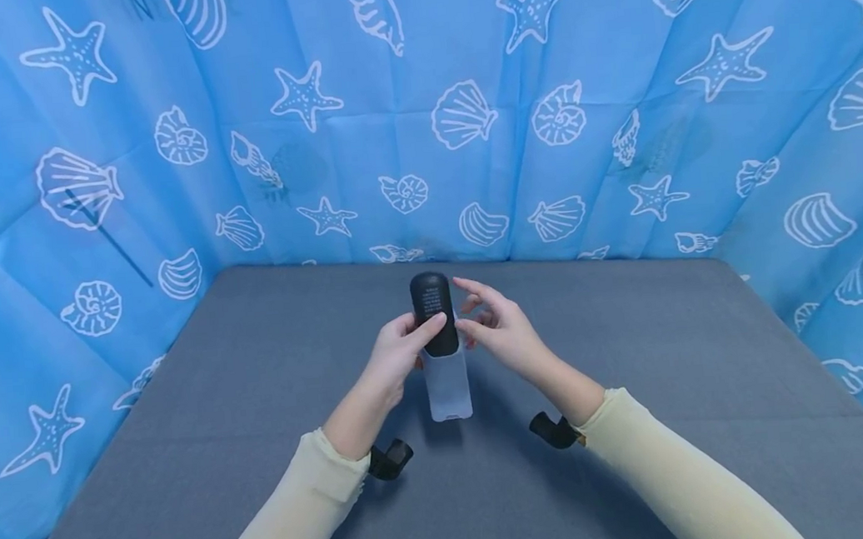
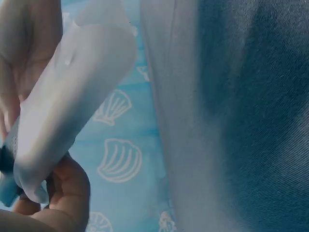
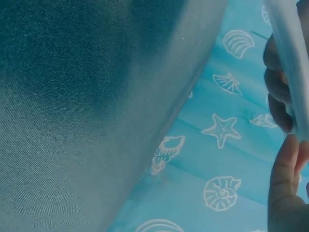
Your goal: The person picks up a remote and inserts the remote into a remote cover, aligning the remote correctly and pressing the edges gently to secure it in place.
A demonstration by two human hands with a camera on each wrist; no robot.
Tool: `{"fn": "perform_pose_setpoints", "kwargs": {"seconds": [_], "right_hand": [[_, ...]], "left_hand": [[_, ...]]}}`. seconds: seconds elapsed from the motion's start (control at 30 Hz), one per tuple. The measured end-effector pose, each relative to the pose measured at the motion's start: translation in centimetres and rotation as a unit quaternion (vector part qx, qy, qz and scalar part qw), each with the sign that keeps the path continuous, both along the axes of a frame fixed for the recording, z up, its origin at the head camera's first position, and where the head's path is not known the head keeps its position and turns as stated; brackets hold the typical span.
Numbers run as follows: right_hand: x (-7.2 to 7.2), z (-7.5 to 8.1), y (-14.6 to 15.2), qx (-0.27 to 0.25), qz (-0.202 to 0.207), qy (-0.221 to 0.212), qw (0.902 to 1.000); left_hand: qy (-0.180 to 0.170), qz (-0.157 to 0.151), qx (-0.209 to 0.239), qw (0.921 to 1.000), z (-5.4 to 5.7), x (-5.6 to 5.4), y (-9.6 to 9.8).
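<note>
In the head view, a black, round-ended slim object [image 1: 433,294] with small pale print on its face sits in a pale grey sleeve [image 1: 449,389]. Its exact kind is unclear. My left hand [image 1: 395,351] holds it from the left, thumb across the black face and fingers mostly behind. At its right edge, my right hand [image 1: 503,327] has the thumb close to the side and the index finger extended beside the top. Seen from the left wrist, the pale sleeve [image 2: 77,92] lies between the hands, with curled left fingers [image 2: 70,188] around one end. A right fingertip [image 3: 288,150] meets its edge in the right wrist view.
A grey cloth-covered table [image 1: 274,381] spreads below the hands. Blue curtains [image 1: 408,154] printed with white shells and starfish stand behind it and at both sides. Black wrist mounts [image 1: 391,460] hang under the forearms.
</note>
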State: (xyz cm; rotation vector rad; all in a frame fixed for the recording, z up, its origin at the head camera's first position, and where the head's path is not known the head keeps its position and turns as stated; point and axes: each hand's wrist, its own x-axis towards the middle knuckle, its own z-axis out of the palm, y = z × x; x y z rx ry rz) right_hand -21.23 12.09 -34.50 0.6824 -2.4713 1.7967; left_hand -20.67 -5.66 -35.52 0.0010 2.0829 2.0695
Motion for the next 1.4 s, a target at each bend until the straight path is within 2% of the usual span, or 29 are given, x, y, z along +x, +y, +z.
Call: {"fn": "perform_pose_setpoints", "kwargs": {"seconds": [0.1,0.2,0.33,0.63,0.77,1.0,1.2,1.4], "right_hand": [[0.0,0.0,0.0,-0.022,0.003,-0.045,0.9988],[0.0,0.0,-0.1,-0.049,0.011,-0.083,0.9953],[0.3,0.0,-0.5,-0.078,0.004,-0.088,0.9931],[0.3,-0.3,-1.5,-0.152,-0.037,-0.089,0.9837],[0.1,-0.5,-1.4,-0.136,-0.036,-0.099,0.9850],[0.1,-0.4,-1.0,-0.079,-0.012,-0.114,0.9903],[0.1,-0.5,-0.8,-0.047,-0.007,-0.111,0.9927],[0.2,-0.2,-0.8,-0.032,-0.028,-0.108,0.9933]], "left_hand": [[0.007,-0.005,0.002,1.0000,0.3,0.0,-0.2],[0.012,-0.033,-0.020,0.9992,0.6,-0.1,-0.4],[0.016,-0.073,-0.057,0.9956,0.6,-0.2,-0.6],[-0.001,-0.147,-0.069,0.9867,0.6,-0.7,-1.3],[-0.001,-0.141,-0.065,0.9878,0.5,-0.5,-1.3],[0.008,-0.105,-0.057,0.9929,0.0,-0.1,-1.1],[0.008,-0.083,-0.062,0.9946,0.1,0.0,-1.1],[0.003,-0.073,-0.067,0.9951,0.3,0.2,-1.1]]}}
